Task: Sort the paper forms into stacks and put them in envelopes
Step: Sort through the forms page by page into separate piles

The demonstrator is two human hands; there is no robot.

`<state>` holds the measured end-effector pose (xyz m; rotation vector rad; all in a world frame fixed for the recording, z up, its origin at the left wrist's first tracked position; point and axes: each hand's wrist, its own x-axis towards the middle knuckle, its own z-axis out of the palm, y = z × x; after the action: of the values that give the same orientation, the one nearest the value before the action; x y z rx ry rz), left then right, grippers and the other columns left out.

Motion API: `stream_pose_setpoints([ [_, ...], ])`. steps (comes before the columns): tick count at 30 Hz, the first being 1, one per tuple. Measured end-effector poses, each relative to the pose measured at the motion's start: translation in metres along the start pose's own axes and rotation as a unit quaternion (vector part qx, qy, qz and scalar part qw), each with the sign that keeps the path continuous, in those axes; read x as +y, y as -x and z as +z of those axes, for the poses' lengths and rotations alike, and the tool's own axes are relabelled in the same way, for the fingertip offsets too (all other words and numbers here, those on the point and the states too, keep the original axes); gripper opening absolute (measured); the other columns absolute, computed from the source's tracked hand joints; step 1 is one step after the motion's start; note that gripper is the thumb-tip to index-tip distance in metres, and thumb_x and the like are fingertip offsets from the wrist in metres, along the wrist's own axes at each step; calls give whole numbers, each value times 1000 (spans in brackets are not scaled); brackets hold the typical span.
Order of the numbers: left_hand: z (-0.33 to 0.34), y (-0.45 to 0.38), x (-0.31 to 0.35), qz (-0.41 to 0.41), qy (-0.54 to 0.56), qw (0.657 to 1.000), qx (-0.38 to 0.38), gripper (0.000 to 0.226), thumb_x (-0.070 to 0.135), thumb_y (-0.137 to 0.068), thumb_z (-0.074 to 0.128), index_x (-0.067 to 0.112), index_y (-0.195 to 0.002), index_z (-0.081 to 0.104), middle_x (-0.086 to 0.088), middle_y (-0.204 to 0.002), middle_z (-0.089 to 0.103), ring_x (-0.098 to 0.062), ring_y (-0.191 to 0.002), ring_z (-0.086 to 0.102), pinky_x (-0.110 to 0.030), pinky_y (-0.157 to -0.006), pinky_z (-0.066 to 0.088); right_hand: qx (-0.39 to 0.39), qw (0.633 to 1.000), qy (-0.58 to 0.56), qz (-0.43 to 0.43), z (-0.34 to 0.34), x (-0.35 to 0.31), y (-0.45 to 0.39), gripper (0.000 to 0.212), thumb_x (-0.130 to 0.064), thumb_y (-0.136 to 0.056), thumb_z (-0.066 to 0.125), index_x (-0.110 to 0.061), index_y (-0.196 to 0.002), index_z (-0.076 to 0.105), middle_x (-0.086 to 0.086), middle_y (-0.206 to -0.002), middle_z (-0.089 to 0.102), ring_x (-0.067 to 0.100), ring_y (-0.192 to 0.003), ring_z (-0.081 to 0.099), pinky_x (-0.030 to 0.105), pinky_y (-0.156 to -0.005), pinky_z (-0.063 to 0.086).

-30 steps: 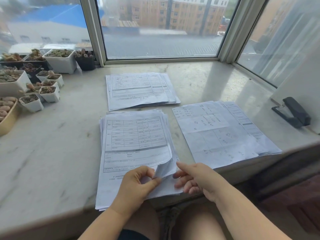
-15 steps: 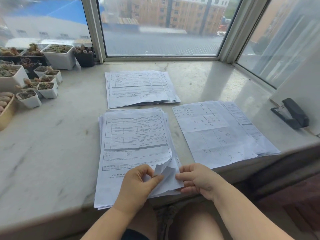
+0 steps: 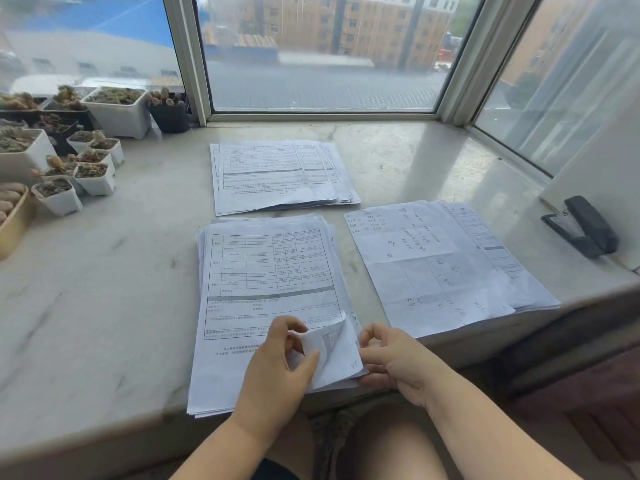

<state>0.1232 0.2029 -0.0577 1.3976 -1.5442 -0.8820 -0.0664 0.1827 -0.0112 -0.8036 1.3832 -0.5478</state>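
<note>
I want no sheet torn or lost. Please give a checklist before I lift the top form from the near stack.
1. Left hand pinches the curled corner of the top form: ok.
2. Only one sheet pinched: cannot tell.
3. Right hand holds the edge of the near stack: ok.
4. Near stack lies fully on the sill: not ok, it overhangs the front edge.
5. Far stack and right stack lie apart, free to receive it: ok.
6. Envelope in view: not ok, none seen.
</note>
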Motion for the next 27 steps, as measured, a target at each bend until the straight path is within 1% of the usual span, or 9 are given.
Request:
stream_pose_setpoints([
  [3, -2, 1, 3, 17, -5, 1000, -3, 27, 21, -87, 59, 38, -104, 47, 1, -68, 53, -11, -65, 51, -16, -60, 40, 14, 999, 11, -36, 1, 6, -1, 27, -1, -80, 73, -13, -81, 49, 7, -75, 69, 19, -72, 69, 29, -63, 58],
  [6, -2, 2, 5, 58, -43, 997, -35, 9, 39, -81, 55, 38, -89, 58, 15, -82, 60, -5, -83, 56, -12, -72, 40, 14, 999, 10, -35, 1, 6, 0, 11, -11, -80, 77, -11, -82, 67, 4, -80, 70, 16, -77, 70, 26, -64, 57],
  [9, 0, 5, 3, 85, -99, 989, -65, 23, 55, -72, 63, 34, -82, 60, 19, -83, 57, -1, -88, 53, -12, -75, 38, 11, 1000, 13, -18, 2, 3, -1, 15, -23, -83, 76, -9, -90, 73, 5, -86, 73, 17, -79, 70, 25, -64, 56],
  [11, 0, 5, 0, 86, -103, 989, -64, 20, 52, -75, 59, 31, -76, 59, 17, -79, 56, -2, -84, 53, -13, -71, 38, 15, 1000, 6, -5, 2, 0, -1, 18, -24, -88, 71, -8, -95, 73, 9, -91, 75, 18, -77, 71, 25, -61, 57],
  [14, 0, 4, -3, 47, -67, 996, -35, 22, 43, -78, 57, 25, -66, 59, 10, -69, 55, -9, -72, 54, -17, -62, 38, 12, 1000, -13, -2, 0, -3, 0, 9, -10, -92, 63, -9, -98, 71, 11, -93, 73, 16, -71, 70, 25, -60, 58],
  [16, 0, 2, -1, 18, -39, 999, -11, 19, 35, -75, 63, 25, -60, 57, 9, -65, 55, -9, -66, 52, -15, -58, 35, 11, 1000, -3, -11, -3, -3, 0, 17, -1, -91, 60, -11, -102, 68, 11, -96, 69, 16, -70, 69, 26, -60, 57],
  [22, 4, 2, 1, -7, -24, 1000, 10, 24, 36, -68, 67, 30, -52, 52, 13, -61, 54, -8, -61, 49, -13, -55, 33, 21, 999, 21, -38, -5, -6, 0, 23, 1, -90, 60, -12, -108, 62, 16, -94, 65, 22, -78, 70, 29, -67, 57],
  [25, 6, 3, 4, -8, -20, 999, 35, 19, 40, -68, 68, 32, -57, 55, 19, -62, 57, -3, -63, 53, -11, -57, 35, 24, 999, 9, -32, -3, -8, -1, 25, -2, -89, 62, -11, -111, 57, 14, -90, 69, 20, -73, 71, 30, -65, 57],
  [27, 6, 5, 8, -6, -5, 999, 34, 20, 44, -70, 72, 36, -85, 61, 23, -77, 63, 4, -77, 59, -7, -66, 39, 27, 999, -5, -21, -2, -9, -2, 22, -7, -90, 63, -11, -109, 54, 11, -83, 71, 19, -67, 69, 30, -62, 56],
])
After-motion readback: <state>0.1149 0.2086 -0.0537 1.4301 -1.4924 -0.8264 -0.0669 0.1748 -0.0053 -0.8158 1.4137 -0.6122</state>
